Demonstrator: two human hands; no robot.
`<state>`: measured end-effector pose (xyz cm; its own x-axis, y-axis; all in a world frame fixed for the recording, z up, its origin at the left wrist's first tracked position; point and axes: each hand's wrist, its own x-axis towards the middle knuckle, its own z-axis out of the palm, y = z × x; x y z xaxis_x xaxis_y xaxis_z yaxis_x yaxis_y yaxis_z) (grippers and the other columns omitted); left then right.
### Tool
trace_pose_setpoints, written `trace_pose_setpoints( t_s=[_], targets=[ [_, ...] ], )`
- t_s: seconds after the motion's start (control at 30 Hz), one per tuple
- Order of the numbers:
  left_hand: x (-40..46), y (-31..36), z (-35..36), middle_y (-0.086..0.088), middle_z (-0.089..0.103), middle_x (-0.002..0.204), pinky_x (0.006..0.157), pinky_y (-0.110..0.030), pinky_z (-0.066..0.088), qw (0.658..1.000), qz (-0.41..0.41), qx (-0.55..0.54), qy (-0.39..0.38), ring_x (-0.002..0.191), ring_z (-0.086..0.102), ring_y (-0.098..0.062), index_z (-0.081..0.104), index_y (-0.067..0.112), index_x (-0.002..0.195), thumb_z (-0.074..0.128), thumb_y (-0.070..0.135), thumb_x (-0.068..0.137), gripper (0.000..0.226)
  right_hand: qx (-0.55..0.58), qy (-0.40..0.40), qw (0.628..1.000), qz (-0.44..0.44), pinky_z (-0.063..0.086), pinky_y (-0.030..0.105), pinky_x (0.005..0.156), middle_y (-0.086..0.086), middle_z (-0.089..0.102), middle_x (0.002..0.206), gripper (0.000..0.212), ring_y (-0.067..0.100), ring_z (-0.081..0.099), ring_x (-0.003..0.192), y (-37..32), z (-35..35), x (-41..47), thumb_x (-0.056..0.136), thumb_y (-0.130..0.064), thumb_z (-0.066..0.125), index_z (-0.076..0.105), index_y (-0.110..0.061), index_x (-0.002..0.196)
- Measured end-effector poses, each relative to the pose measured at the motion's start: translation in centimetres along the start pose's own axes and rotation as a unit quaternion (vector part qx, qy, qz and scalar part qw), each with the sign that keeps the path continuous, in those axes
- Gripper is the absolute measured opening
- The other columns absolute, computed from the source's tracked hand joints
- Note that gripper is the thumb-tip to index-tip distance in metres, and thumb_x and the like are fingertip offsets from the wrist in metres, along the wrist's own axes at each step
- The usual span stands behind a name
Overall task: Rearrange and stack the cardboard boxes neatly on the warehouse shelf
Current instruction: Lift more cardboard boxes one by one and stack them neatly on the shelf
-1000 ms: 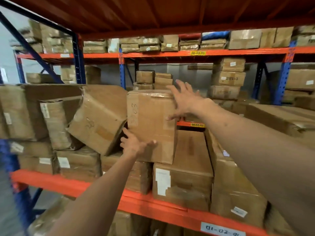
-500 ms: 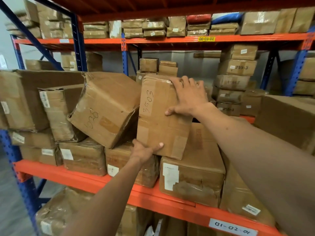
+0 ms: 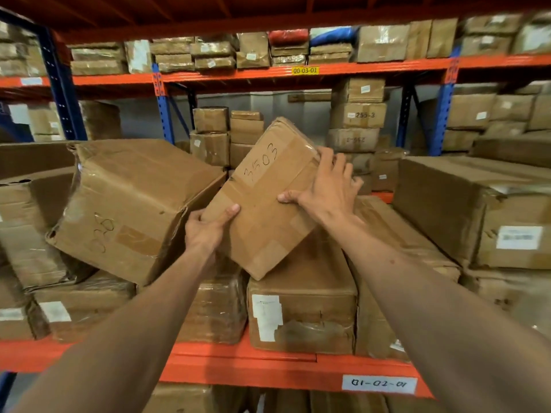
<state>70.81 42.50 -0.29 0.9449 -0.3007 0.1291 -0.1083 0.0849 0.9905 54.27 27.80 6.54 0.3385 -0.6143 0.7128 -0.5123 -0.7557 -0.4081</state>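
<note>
Your left hand (image 3: 208, 226) fingers clasp the lower edge of the tilted box marked 3503 (image 3: 262, 198); your right hand (image 3: 328, 186) fingers wrap its upper corner, likely to swing it flat onto the box below (image 3: 301, 311).

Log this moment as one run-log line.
stage: repositioning | object: tilted brown cardboard box marked 3503 | left hand: lower-left edge | right hand: upper-right edge | box corner over taped brown carton
</note>
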Motion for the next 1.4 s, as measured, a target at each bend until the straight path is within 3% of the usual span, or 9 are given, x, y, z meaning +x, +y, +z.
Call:
trace_pose_setpoints(
  t_s=[0.23, 0.7, 0.87, 0.97, 1.07, 1.13, 1.23, 1.3, 1.4],
  targets=[
    [0.0, 1.9, 0.1, -0.007, 0.056, 0.139, 0.104, -0.052, 0.047, 0.972, 0.131, 0.192, -0.033, 0.127, 0.053, -0.031, 0.049, 0.023, 0.138, 0.093, 0.053, 0.057, 0.097, 0.167, 0.015, 0.968, 0.187, 0.044, 0.053, 0.099, 0.007, 0.044, 0.134, 0.118, 0.029, 0.045, 0.125, 4.3, 3.5, -7.2, 0.045, -0.075, 0.085, 0.032, -0.018, 0.134],
    [-5.2, 1.9, -2.2, -0.010, 0.057, 0.136, 0.102, -0.050, 0.046, 0.936, 0.210, 0.281, -0.028, 0.127, 0.051, -0.033, 0.053, 0.026, 0.130, 0.093, 0.055, 0.054, 0.091, 0.257, 0.029, 0.936, 0.238, 0.047, 0.039, 0.089, 0.006, 0.051, 0.129, 0.109, 0.029, 0.051, 0.118, 5.4, 4.0, -15.6, 0.051, -0.066, 0.089, 0.032, -0.016, 0.130],
    [-5.2, 2.6, -1.2, -0.008, 0.056, 0.136, 0.101, -0.050, 0.047, 0.939, 0.200, 0.279, -0.032, 0.125, 0.051, -0.031, 0.051, 0.029, 0.127, 0.092, 0.058, 0.053, 0.089, 0.184, 0.005, 0.957, 0.223, 0.041, 0.033, 0.073, 0.011, 0.060, 0.126, 0.098, 0.032, 0.060, 0.108, 6.2, 2.3, -14.0, 0.059, -0.063, 0.087, 0.040, -0.009, 0.126],
    [-4.8, 2.3, -1.1, -0.008, 0.054, 0.137, 0.100, -0.052, 0.049, 0.939, 0.196, 0.282, -0.030, 0.124, 0.051, -0.031, 0.049, 0.028, 0.126, 0.092, 0.054, 0.057, 0.086, 0.114, -0.056, 0.971, 0.200, 0.050, 0.043, 0.081, 0.016, 0.063, 0.123, 0.102, 0.038, 0.063, 0.108, 6.2, 0.9, -12.6, 0.057, -0.069, 0.085, 0.037, -0.008, 0.124],
    [-4.5, 2.9, -0.1, -0.010, 0.050, 0.142, 0.103, -0.052, 0.045, 0.940, 0.175, 0.289, -0.056, 0.129, 0.048, -0.032, 0.044, 0.022, 0.133, 0.093, 0.044, 0.063, 0.088, -0.066, -0.133, 0.976, 0.159, 0.046, 0.041, 0.076, 0.016, 0.065, 0.121, 0.101, 0.035, 0.065, 0.109, 5.8, -1.6, -10.4, 0.064, -0.074, 0.077, 0.045, -0.005, 0.130],
    [-4.3, 3.4, 0.8, -0.012, 0.045, 0.147, 0.107, -0.055, 0.043, 0.943, 0.157, 0.287, -0.067, 0.134, 0.045, -0.034, 0.039, 0.020, 0.139, 0.092, 0.040, 0.065, 0.093, -0.156, -0.126, 0.973, 0.117, 0.040, 0.038, 0.067, 0.018, 0.055, 0.130, 0.110, 0.034, 0.064, 0.106, 5.1, -2.8, -9.1, 0.069, -0.070, 0.077, 0.035, -0.003, 0.144],
    [-4.1, 3.4, 1.6, -0.014, 0.038, 0.150, 0.110, -0.057, 0.040, 0.944, 0.144, 0.286, -0.076, 0.136, 0.041, -0.037, 0.035, 0.020, 0.142, 0.091, 0.036, 0.069, 0.094, -0.148, -0.141, 0.977, 0.065, 0.047, 0.044, 0.069, 0.025, 0.042, 0.138, 0.133, 0.038, 0.063, 0.102, 4.6, -3.0, -7.7, 0.073, -0.046, 0.086, -0.012, -0.019, 0.160],
    [-3.8, 3.3, 1.6, -0.015, 0.035, 0.150, 0.109, -0.057, 0.039, 0.944, 0.130, 0.291, -0.087, 0.136, 0.040, -0.038, 0.031, 0.021, 0.144, 0.089, 0.035, 0.072, 0.093, -0.108, -0.190, 0.974, 0.064, 0.050, 0.050, 0.081, 0.027, 0.057, 0.127, 0.125, 0.041, 0.063, 0.105, 4.7, -2.9, -7.1, 0.078, -0.033, 0.085, -0.010, -0.027, 0.159],
    [-3.2, 3.0, 1.5, -0.016, 0.033, 0.149, 0.108, -0.058, 0.040, 0.940, 0.114, 0.308, -0.091, 0.134, 0.040, -0.040, 0.027, 0.023, 0.145, 0.088, 0.035, 0.075, 0.093, -0.077, -0.189, 0.976, 0.076, 0.048, 0.051, 0.084, 0.023, 0.065, 0.116, 0.110, 0.042, 0.062, 0.108, 4.5, -2.6, -7.0, 0.080, -0.018, 0.085, 0.005, -0.026, 0.156]
  ],
)
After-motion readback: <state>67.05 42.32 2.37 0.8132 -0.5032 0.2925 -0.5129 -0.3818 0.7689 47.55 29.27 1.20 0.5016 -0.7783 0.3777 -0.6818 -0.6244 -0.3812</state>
